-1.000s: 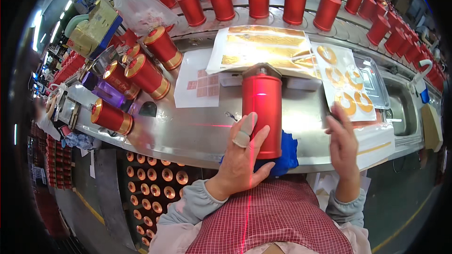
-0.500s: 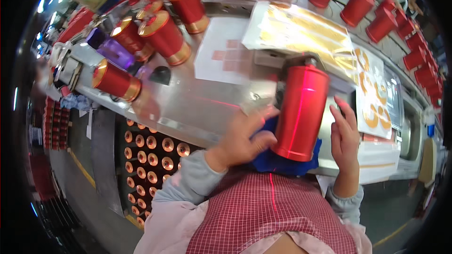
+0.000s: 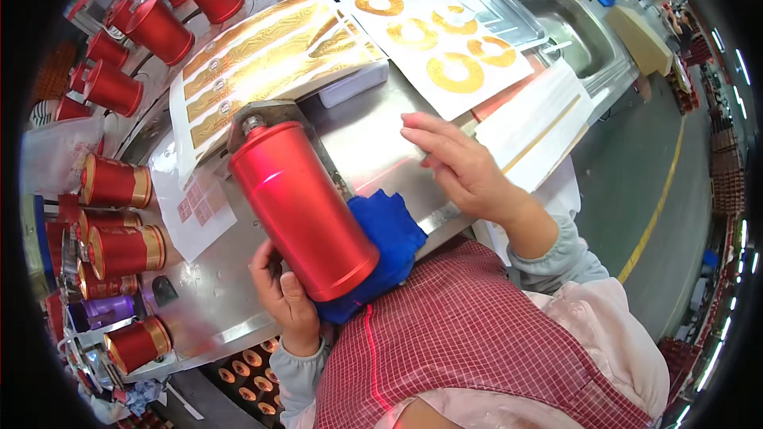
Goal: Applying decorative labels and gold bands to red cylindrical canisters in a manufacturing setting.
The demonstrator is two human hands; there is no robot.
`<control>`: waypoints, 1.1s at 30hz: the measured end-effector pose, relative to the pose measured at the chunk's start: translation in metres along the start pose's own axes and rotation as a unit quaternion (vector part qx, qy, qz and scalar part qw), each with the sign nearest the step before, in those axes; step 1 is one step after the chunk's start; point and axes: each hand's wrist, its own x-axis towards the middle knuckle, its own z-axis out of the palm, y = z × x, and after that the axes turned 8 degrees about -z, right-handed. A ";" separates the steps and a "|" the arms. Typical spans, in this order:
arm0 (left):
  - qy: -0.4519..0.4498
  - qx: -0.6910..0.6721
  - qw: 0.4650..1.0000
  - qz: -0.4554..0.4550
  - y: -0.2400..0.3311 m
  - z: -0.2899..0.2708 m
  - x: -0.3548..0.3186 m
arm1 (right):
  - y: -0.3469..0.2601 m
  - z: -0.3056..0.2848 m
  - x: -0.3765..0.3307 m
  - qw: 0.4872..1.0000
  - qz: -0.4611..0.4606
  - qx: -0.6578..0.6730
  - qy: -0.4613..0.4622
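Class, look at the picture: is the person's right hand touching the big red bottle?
No. The right hand lies on the metal table, apart from the red bottle, which the left hand steadies.

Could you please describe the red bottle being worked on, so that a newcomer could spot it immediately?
On the steel workbench, just before the person's checked apron, one red bottle lies tilted in a metal holder over a blue cloth. The left hand steadies its base. Unlike the gold-banded bottles stacked left, it is plain red.

Bottle (image 3: pixel 302 210) lies on cloth (image 3: pixel 389 242), label sheets (image 3: pixel 270 56) behind it.
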 end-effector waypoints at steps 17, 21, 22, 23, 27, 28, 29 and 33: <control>0.016 0.009 0.992 0.121 -0.005 0.006 0.001 | 0.004 0.038 -0.061 0.934 -0.012 -0.344 0.090; -0.015 -0.006 0.994 0.109 -0.007 0.004 -0.001 | 0.006 0.042 -0.056 0.934 -0.012 -0.343 0.101; -0.028 0.000 0.995 0.097 -0.011 0.002 -0.003 | 0.005 0.043 -0.056 0.931 -0.012 -0.348 0.108; -0.056 -0.008 0.993 0.101 -0.009 0.002 -0.002 | 0.006 0.043 -0.056 0.931 -0.011 -0.347 0.117; -0.089 -0.056 0.991 0.088 -0.007 0.003 -0.003 | 0.006 0.043 -0.059 0.922 -0.016 -0.361 0.139; -0.068 -0.050 0.993 0.083 -0.006 0.005 -0.003 | 0.006 0.043 -0.061 0.921 -0.017 -0.356 0.160; -0.045 -0.043 0.995 0.079 -0.001 0.006 -0.004 | 0.005 0.042 -0.062 0.916 -0.022 -0.361 0.173; 0.001 0.045 0.993 0.105 0.010 0.013 -0.005 | 0.011 0.041 -0.072 0.896 -0.037 -0.363 0.253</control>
